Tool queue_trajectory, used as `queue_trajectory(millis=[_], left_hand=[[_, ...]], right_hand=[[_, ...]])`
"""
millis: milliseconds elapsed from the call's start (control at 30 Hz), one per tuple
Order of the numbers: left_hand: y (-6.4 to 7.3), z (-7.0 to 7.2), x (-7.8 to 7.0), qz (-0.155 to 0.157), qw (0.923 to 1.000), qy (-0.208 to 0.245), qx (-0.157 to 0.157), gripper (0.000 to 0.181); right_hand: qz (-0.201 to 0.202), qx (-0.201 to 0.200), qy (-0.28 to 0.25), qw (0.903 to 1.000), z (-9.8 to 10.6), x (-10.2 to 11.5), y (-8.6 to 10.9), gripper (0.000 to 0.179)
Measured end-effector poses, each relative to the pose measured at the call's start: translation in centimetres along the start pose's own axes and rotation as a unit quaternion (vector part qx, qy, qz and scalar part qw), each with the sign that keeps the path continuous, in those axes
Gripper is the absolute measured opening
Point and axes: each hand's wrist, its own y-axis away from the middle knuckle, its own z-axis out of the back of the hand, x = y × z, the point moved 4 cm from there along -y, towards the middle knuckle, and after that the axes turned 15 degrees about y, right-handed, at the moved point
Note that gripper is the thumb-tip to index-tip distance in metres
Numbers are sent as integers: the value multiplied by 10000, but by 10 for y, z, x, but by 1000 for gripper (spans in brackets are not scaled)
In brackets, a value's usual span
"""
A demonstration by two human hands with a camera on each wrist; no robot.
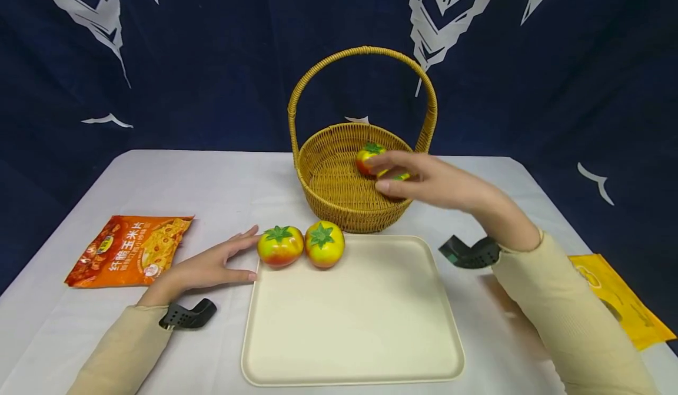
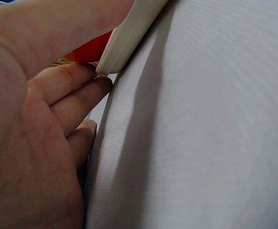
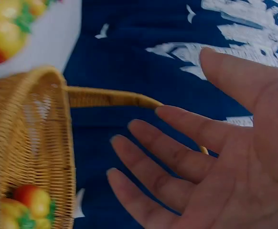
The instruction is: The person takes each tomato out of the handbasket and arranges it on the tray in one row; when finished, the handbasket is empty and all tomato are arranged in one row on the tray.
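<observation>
My right hand (image 1: 424, 180) is over the right side of a wicker basket (image 1: 339, 206), fingers spread with nothing in them, as the right wrist view confirms. Two red-and-yellow tomatoes with green leafy tops lie in the basket: one tomato (image 1: 365, 162) shows beyond the fingers, the other (image 3: 14, 212) is partly hidden by the hand in the head view. My left hand (image 1: 212, 266) rests at the left edge of a cream tray (image 1: 349, 324), fingertips right at its rim. Beside those fingers sits a tomato (image 1: 281, 248), with another tomato (image 1: 325, 245) to its right, both at the tray's back-left corner.
An orange snack bag (image 1: 132, 251) lies left of the left hand. On the far right a yellow packet (image 1: 620, 301) lies partly behind the right sleeve. The basket's tall arched handle (image 1: 365, 50) rises behind the tray, before a dark blue patterned cloth (image 1: 212, 59).
</observation>
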Motion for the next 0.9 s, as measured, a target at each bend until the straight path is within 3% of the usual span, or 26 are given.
queue_trajectory(millis=[133, 233, 300, 400, 533, 633, 700, 900], left_hand=[[0, 0, 1, 2, 10000, 0, -3, 77], [1, 0, 0, -10, 10000, 25, -20, 77], [1, 0, 0, 1, 10000, 37, -27, 78], [0, -1, -1, -16, 10000, 49, -15, 77], [1, -2, 0, -42, 10000, 60, -4, 76], [2, -3, 0, -34, 10000, 65, 8, 76], [2, -3, 0, -13, 10000, 76, 1, 76], [1, -2, -1, 2, 10000, 33, -44, 77]], right_hand=[[-238, -668, -377, 9968, 43, -8, -29, 46], [-668, -1172, -1206, 9835, 60, -25, -52, 49], [-1024, -1432, -1960, 9647, 62, -39, -65, 52], [-1622, -1676, -2925, 9274, 54, -62, -82, 54], [-2233, -1884, -3602, 8860, 37, -91, -96, 56], [-2452, -2029, -3880, 8650, 28, -107, -101, 51], [-2546, -2057, -3947, 8586, 22, -116, -104, 46], [-2684, -2016, -4033, 8513, 6, -129, -109, 26]])
